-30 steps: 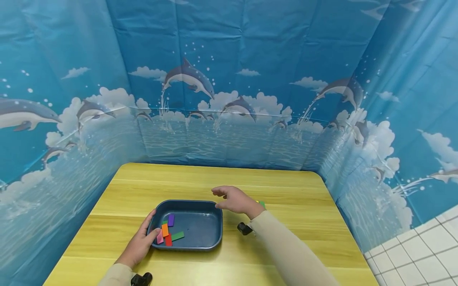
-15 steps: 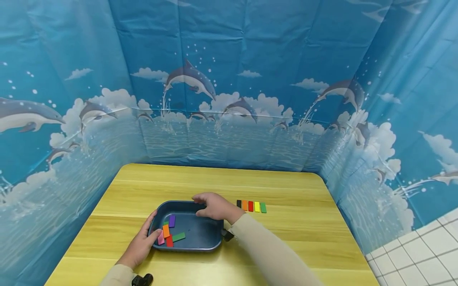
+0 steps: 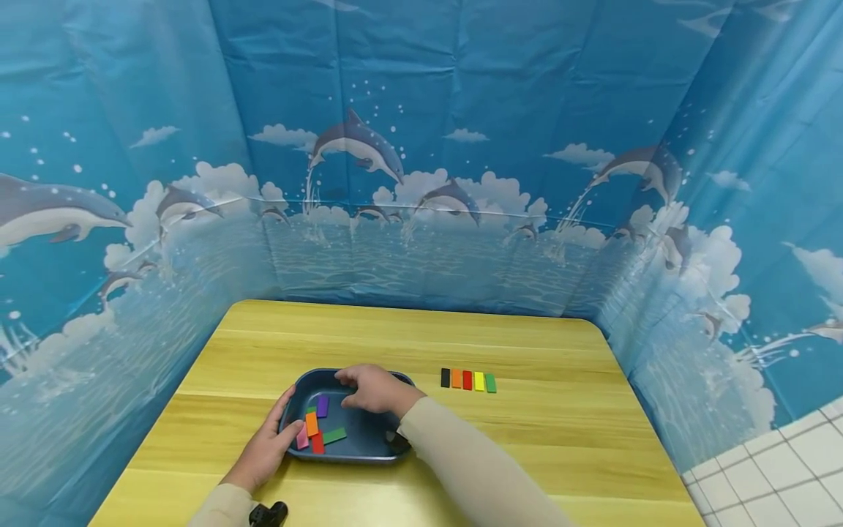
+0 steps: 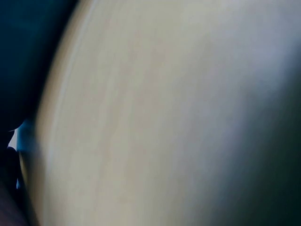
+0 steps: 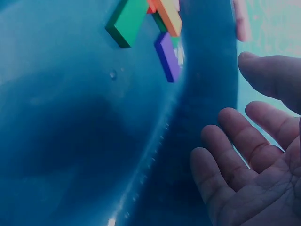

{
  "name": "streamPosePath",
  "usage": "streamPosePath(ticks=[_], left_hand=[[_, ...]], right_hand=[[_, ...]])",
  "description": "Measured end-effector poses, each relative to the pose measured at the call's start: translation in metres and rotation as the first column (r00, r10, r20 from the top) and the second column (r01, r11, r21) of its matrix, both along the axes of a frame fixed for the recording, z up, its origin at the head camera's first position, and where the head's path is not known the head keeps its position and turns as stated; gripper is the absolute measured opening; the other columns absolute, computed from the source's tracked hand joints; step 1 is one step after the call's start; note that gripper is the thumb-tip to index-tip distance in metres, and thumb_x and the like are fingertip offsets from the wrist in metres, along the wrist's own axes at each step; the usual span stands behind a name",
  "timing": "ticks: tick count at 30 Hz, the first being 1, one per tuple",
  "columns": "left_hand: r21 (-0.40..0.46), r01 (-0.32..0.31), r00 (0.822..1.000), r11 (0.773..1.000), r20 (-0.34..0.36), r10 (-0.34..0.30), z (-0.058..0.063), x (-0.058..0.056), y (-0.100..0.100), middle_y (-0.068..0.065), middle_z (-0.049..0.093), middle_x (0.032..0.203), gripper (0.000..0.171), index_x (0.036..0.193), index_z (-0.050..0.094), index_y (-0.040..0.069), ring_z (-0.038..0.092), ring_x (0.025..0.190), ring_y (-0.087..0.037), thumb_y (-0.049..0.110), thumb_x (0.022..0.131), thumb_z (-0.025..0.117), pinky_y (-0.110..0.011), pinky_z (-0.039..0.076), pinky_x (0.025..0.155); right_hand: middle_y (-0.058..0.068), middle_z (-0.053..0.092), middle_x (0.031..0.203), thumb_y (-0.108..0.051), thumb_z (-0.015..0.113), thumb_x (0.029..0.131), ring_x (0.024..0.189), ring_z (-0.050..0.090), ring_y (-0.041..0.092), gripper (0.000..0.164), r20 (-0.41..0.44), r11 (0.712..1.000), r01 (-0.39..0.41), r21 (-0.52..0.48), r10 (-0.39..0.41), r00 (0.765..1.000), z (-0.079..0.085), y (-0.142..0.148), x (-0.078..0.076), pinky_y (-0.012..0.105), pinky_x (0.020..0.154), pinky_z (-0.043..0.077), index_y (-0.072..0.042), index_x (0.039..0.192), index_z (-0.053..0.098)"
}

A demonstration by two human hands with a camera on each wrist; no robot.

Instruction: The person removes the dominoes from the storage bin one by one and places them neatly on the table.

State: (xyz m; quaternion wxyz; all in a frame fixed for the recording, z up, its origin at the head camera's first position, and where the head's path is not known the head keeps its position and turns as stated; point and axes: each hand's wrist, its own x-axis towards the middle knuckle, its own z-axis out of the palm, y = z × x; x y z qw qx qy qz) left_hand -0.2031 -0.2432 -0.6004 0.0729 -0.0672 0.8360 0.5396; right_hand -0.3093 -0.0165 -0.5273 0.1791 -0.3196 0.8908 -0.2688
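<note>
A dark blue plastic tray (image 3: 369,455) stands on the table, with flat coloured blocks in its left part. Among them are a purple block (image 3: 323,406), an orange block (image 3: 312,424), a red block (image 3: 318,442), a pink block (image 3: 302,438) and a green block (image 3: 334,435). My left hand (image 3: 266,446) grips the tray's left side, thumb over the rim and fingers along the outer wall. Over the tray hovers my right hand (image 3: 375,389), holding nothing; the right wrist view shows its fingers (image 5: 235,160) apart and relaxed, near the purple block.
Right of the tray, a row of several blocks lies on the yellow wooden table (image 3: 546,432): black (image 3: 445,378), orange (image 3: 456,378), red (image 3: 467,380), yellow (image 3: 479,381) and green (image 3: 490,383). A dolphin-print curtain (image 3: 421,256) surrounds the table's back and sides.
My right hand has moved left, from beyond the tray's right rim to above its inside, uncovering the block row. The left hand has kept its hold on the tray.
</note>
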Motion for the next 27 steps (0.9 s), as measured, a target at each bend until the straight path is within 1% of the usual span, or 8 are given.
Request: streamPosePath(ticks=[7, 10, 13, 15, 18, 23, 27], left_hand=[[-0.021, -0.002, 1.000, 1.000, -0.009, 0.002, -0.003, -0.002, -0.001, -0.003, 0.013, 0.156, 0.061, 0.138, 0.012, 0.058, 0.017, 0.140, -0.039, 0.052, 0.091, 0.049, -0.068, 0.015, 0.105], [-0.021, -0.004, 1.000, 1.000, -0.005, 0.004, -0.003, -0.001, -0.001, -0.002, 0.013, 0.156, 0.061, 0.138, 0.012, 0.058, 0.017, 0.140, -0.039, 0.052, 0.090, 0.049, -0.068, 0.015, 0.104], [-0.009, -0.007, 1.000, 1.000, 0.002, 0.007, -0.002, -0.001, 0.000, -0.002, 0.014, 0.156, 0.060, 0.138, 0.013, 0.058, 0.017, 0.140, -0.038, 0.051, 0.091, 0.050, -0.067, 0.015, 0.105], [-0.001, -0.012, 1.000, 1.000, -0.003, 0.012, -0.001, -0.001, 0.001, -0.002, 0.015, 0.155, 0.060, 0.138, 0.014, 0.058, 0.019, 0.140, -0.038, 0.049, 0.091, 0.050, -0.066, 0.016, 0.106], [0.011, -0.016, 1.000, 1.000, -0.015, 0.016, -0.002, -0.002, 0.002, -0.004, 0.017, 0.155, 0.059, 0.138, 0.016, 0.056, 0.021, 0.139, -0.037, 0.046, 0.092, 0.051, -0.065, 0.018, 0.107], [0.005, -0.013, 1.000, 1.000, -0.011, 0.013, -0.003, -0.002, 0.003, -0.002, 0.015, 0.156, 0.060, 0.139, 0.015, 0.055, 0.019, 0.140, -0.037, 0.048, 0.092, 0.050, -0.065, 0.017, 0.107], [-0.014, -0.018, 1.000, 1.000, -0.008, 0.017, -0.004, -0.002, 0.002, -0.002, 0.012, 0.156, 0.060, 0.139, 0.013, 0.055, 0.017, 0.141, -0.038, 0.048, 0.092, 0.050, -0.066, 0.016, 0.106]], right_hand=[[-0.009, 0.062, 0.117, -0.031, 0.071, 0.081, 0.105, 0.058, 0.003, 0.053, 0.011, 0.998, 0.010, 0.056, -0.010, 1.000, -0.015, -0.015, -0.002, 0.024, 0.088, 0.050, -0.025, 0.131, 0.053], [-0.010, 0.064, 0.108, -0.031, 0.073, 0.080, 0.093, 0.059, 0.000, 0.055, 0.021, 0.997, 0.019, 0.071, -0.020, 1.000, -0.020, -0.021, -0.004, 0.021, 0.082, 0.050, -0.026, 0.131, 0.053], [-0.012, 0.062, 0.096, -0.033, 0.074, 0.078, 0.080, 0.055, 0.002, 0.056, 0.027, 0.996, 0.026, 0.089, -0.028, 0.999, -0.025, -0.026, -0.005, 0.019, 0.075, 0.049, -0.027, 0.130, 0.053], [-0.012, 0.059, 0.090, -0.035, 0.074, 0.077, 0.076, 0.053, 0.004, 0.057, 0.028, 0.994, 0.029, 0.103, -0.032, 0.999, -0.029, -0.028, -0.005, 0.019, 0.072, 0.048, -0.027, 0.130, 0.054], [-0.012, 0.055, 0.084, -0.037, 0.074, 0.077, 0.073, 0.051, 0.005, 0.057, 0.029, 0.992, 0.035, 0.121, -0.039, 0.999, -0.034, -0.030, -0.005, 0.019, 0.069, 0.046, -0.026, 0.129, 0.054], [-0.011, 0.054, 0.078, -0.036, 0.074, 0.077, 0.067, 0.050, 0.006, 0.057, 0.032, 0.991, 0.055, 0.122, -0.059, 0.998, -0.042, -0.033, -0.005, 0.019, 0.062, 0.043, -0.025, 0.130, 0.054], [-0.009, 0.054, 0.069, -0.034, 0.074, 0.077, 0.059, 0.049, 0.007, 0.057, 0.047, 0.993, 0.063, 0.103, -0.068, 0.997, -0.046, -0.038, -0.005, 0.020, 0.055, 0.041, -0.023, 0.129, 0.054]])
